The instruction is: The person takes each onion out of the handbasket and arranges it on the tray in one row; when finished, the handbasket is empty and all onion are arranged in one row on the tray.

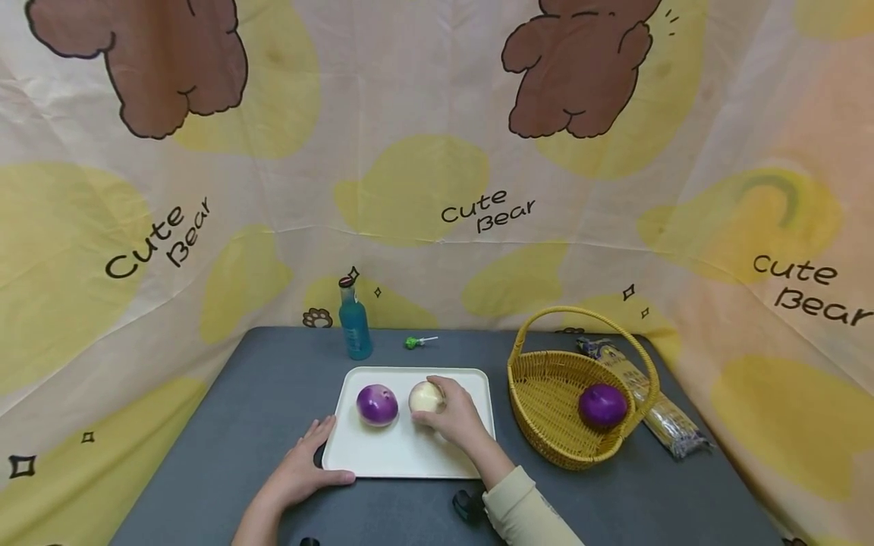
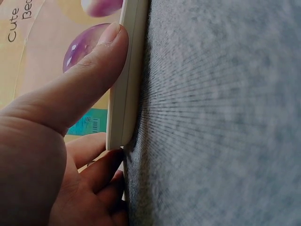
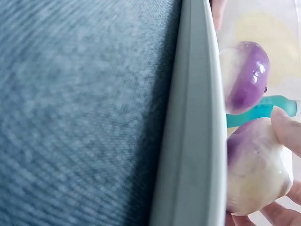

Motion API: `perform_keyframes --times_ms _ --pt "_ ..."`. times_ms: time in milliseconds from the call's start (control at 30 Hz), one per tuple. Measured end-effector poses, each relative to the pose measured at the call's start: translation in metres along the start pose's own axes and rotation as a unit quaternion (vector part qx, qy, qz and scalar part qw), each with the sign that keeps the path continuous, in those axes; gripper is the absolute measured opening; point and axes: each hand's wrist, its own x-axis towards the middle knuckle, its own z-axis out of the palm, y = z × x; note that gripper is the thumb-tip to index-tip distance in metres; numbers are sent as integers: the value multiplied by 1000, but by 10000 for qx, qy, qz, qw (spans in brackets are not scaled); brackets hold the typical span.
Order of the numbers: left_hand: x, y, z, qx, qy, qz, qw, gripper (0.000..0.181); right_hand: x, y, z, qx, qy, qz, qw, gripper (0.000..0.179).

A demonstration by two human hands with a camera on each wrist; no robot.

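Observation:
A white tray (image 1: 382,455) lies on the grey table, with a purple turnip (image 1: 377,405) on its left half. My right hand (image 1: 454,413) holds a second turnip (image 1: 425,397) over the tray's right half, thumb on the near side and fingers on the far side. Its pale side faces up in the head view; the right wrist view shows a purple patch on this turnip (image 3: 258,169). At the tray's near left corner my left hand (image 1: 305,464) is spread, the straight thumb (image 2: 94,66) along the front edge and the fingers at the left side.
A yellow wicker basket (image 1: 539,432) with a purple turnip (image 1: 604,405) in it stands right of the tray. Behind it lies a long clear packet (image 1: 672,425). A blue bottle (image 1: 355,326) and a green lollipop (image 1: 412,343) are beyond the tray. A printed cloth (image 1: 410,189) hangs behind.

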Motion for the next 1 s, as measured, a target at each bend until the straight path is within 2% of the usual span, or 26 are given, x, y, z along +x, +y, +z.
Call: perform_keyframes --times_ms 333,800,1000 --pt "1 0 1 95 9 -9 10000 120 1 -2 5 -175 -460 -191 9986 73" --pt "5 -2 0 121 -12 -22 9999 120 0 -2 7 -136 -465 -76 9988 88" --pt "4 -3 0 137 -1 21 9999 120 -1 -1 6 -211 -598 -33 9980 91"
